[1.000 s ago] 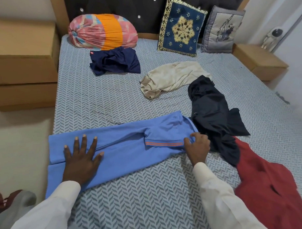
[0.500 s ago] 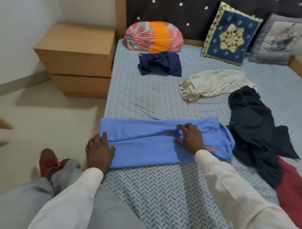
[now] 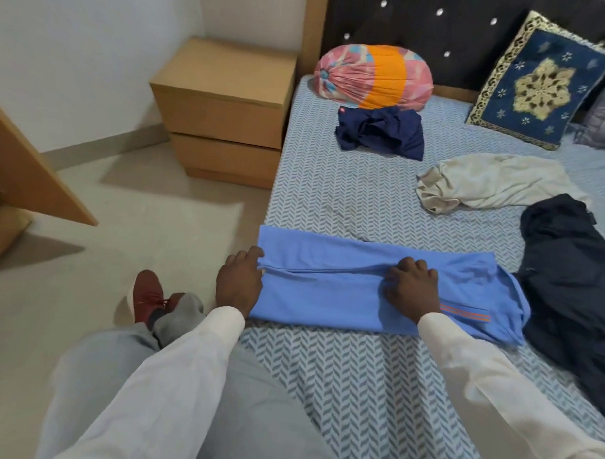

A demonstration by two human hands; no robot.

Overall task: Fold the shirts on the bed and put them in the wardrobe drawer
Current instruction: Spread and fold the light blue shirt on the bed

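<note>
**Blue shirt lies half folded at the bed's edge**

The bed (image 3: 363, 204), under a blue herringbone sheet, fills the right of the frame. A wooden bedside cabinet (image 3: 226, 99) stands beside it, upper left of centre. A dark shirt (image 3: 574, 273) sprawls at the right edge, touching the end of the blue shirt (image 3: 326, 288). The blue shirt lies as a long folded strip across the middle of the frame, reaching the bed's left side.

Above these a cream shirt (image 3: 494, 183) lies crumpled. Higher still, a navy shirt (image 3: 380, 132) sits just below a pink-and-orange bundle (image 3: 375, 77) at the headboard. A blue patterned cushion (image 3: 542, 86) leans at upper right.

The left hand (image 3: 239, 282) has its grip curled round the strip's left end. The right hand (image 3: 410, 284) has its grip bent down on the fold line mid-strip, pinching cloth there. A red shoe (image 3: 148, 294) rests on the floor at lower left.
</note>
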